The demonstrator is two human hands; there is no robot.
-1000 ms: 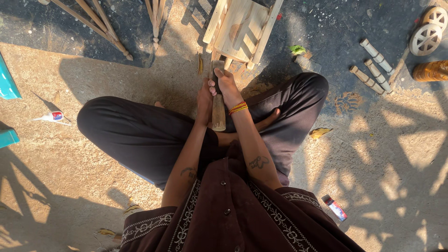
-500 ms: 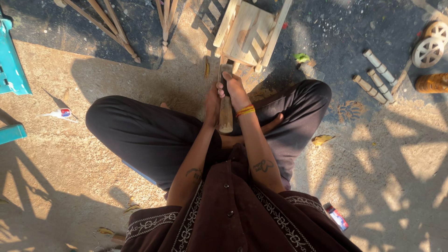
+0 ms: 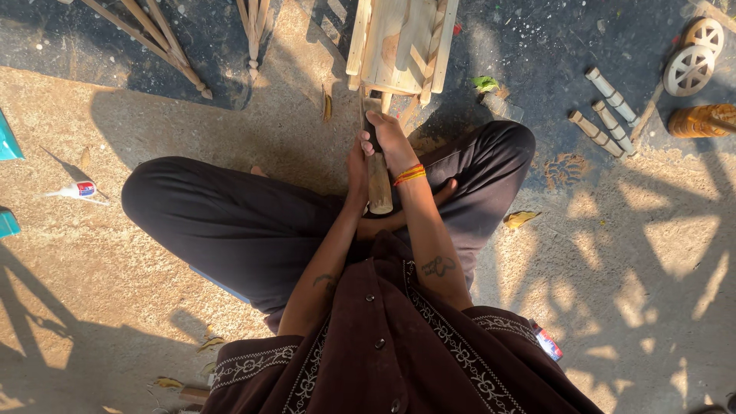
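Unmoved, both hands (image 3: 381, 149) grip wooden handle (image 3: 379, 184).

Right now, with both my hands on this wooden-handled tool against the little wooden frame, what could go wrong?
1. The left hand and right hand crowd the wooden-handled tool close to its working end; a slip could catch a finger.
2. The wooden frame lies loose on the ground, so it may shift under pressure.
3. The handle points back over the crossed legs, so a slip could jab them.
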